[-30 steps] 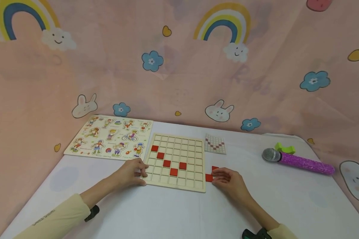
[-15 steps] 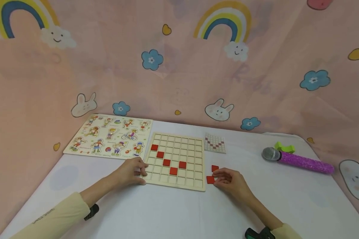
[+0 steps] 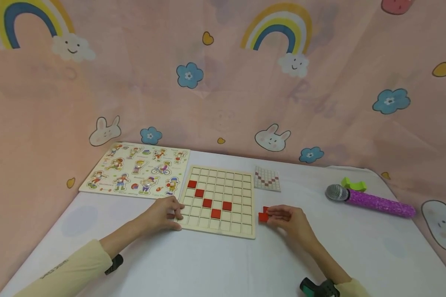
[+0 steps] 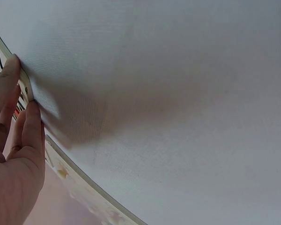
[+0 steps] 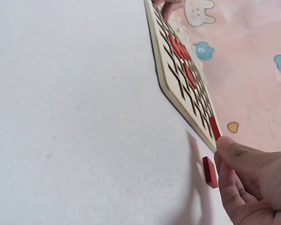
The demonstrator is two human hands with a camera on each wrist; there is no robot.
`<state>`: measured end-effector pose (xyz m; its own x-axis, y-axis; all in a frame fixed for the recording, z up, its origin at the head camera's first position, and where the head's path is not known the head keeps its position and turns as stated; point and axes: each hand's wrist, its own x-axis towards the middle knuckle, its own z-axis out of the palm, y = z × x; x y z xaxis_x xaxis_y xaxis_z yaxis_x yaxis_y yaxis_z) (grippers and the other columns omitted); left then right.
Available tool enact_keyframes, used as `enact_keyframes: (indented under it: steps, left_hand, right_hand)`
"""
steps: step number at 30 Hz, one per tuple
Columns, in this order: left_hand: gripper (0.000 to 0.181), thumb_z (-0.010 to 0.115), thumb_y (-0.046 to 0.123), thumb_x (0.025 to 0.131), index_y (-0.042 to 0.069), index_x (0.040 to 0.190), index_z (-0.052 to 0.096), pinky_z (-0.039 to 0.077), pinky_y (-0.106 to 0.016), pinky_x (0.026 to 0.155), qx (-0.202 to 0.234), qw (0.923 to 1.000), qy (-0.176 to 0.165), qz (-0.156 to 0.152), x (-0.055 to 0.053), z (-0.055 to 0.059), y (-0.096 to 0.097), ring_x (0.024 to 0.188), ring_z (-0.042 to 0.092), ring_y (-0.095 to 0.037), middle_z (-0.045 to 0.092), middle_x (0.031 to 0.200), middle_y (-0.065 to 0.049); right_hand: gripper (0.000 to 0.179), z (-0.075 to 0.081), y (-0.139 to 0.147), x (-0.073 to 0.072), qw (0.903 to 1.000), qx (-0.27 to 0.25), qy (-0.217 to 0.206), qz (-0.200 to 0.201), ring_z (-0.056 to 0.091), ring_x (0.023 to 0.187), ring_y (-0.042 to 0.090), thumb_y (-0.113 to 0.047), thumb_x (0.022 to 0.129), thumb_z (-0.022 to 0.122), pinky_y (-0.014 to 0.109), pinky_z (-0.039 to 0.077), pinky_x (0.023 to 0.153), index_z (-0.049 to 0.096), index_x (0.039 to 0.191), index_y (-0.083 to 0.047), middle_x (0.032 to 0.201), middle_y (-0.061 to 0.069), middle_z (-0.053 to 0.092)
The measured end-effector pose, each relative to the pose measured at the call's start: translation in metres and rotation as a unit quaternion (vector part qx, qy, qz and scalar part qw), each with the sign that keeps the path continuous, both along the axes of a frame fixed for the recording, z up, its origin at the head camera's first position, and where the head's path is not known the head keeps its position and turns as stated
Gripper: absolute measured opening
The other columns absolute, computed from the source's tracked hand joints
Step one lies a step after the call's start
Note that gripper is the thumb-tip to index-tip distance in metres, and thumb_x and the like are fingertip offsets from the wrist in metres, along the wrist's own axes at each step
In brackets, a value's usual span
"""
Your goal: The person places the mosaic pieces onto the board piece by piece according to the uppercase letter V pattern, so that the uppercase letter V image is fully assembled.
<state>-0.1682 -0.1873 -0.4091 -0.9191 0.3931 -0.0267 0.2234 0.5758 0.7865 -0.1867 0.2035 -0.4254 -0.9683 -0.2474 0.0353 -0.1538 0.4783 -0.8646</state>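
Note:
A pale wooden grid board (image 3: pixel 238 225) with several red square tiles in its cells lies mid-table. My left hand (image 3: pixel 162 214) holds its near left corner, thumb and fingers at the edges; the left wrist view shows that corner (image 4: pixel 25 86) between them. To the right of the board, my right hand (image 3: pixel 288 220) pinches a red square tile (image 3: pixel 262 217) between thumb and fingers. In the right wrist view this tile (image 5: pixel 214 127) is tipped up above the cloth. Another red tile (image 5: pixel 209 172) lies on the cloth beneath, partly covered by the hand in the head view.
A small pattern card (image 3: pixel 267 178) lies behind the board on the right. At the left back is a picture puzzle board (image 3: pixel 134 169). A purple microphone (image 3: pixel 379 203) and a green block (image 3: pixel 354 184) lie at the right. A pink printed backdrop (image 3: pixel 223 103) rises behind the table.
My right hand has drawn the nearer red tile slightly to the right and lifted it off the cloth. My left hand keeps its place at the board's corner.

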Motion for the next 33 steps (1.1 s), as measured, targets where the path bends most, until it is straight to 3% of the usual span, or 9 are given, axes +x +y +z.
enact_keyframes:
  steps: [7, 15, 19, 33]
  left_hand:
    - [0.022, 0.082, -0.002, 0.069, 0.003, 0.075, 0.061, 0.056, -0.028, 0.088, -0.003, 1.0000, -0.001, 0.003, 0.001, 0.000, 0.000, 0.118, 0.055, -0.037, 0.060, 0.110, -0.013]
    - [0.022, 0.082, -0.002, 0.069, 0.004, 0.075, 0.061, 0.056, -0.029, 0.089, 0.005, 1.0000, 0.005, 0.001, 0.003, -0.001, -0.001, 0.118, 0.054, -0.038, 0.060, 0.109, -0.013]
    - [0.023, 0.082, -0.003, 0.068, 0.004, 0.075, 0.061, 0.056, -0.029, 0.087, 0.006, 0.9998, 0.017, -0.003, 0.004, -0.001, -0.001, 0.116, 0.055, -0.039, 0.060, 0.107, -0.013]
    - [0.023, 0.082, -0.001, 0.070, 0.003, 0.077, 0.060, 0.055, -0.030, 0.090, 0.004, 1.0000, -0.005, 0.004, 0.001, -0.001, -0.001, 0.120, 0.054, -0.036, 0.060, 0.110, -0.012]
  right_hand:
    - [0.035, 0.003, -0.004, -0.006, 0.9994, -0.009, -0.010, -0.033, 0.068, 0.097, 0.024, -0.001, 0.080, 0.074, 0.020, 0.056, 0.083, 0.066, 0.114, 0.005, 0.108, 0.018, 0.069]
    - [0.037, 0.005, -0.012, -0.015, 0.9987, -0.020, -0.022, -0.041, 0.068, 0.097, 0.024, -0.004, 0.081, 0.074, 0.022, 0.057, 0.084, 0.064, 0.116, 0.004, 0.109, 0.018, 0.068]
    - [0.039, 0.004, -0.015, -0.021, 0.9982, -0.030, -0.036, -0.039, 0.067, 0.097, 0.024, -0.006, 0.081, 0.075, 0.022, 0.056, 0.084, 0.063, 0.118, 0.004, 0.111, 0.018, 0.067]
    - [0.042, 0.004, -0.011, -0.051, 0.9972, -0.026, -0.070, -0.007, 0.068, 0.097, 0.023, -0.007, 0.083, 0.074, 0.024, 0.057, 0.085, 0.059, 0.120, 0.005, 0.112, 0.018, 0.066]
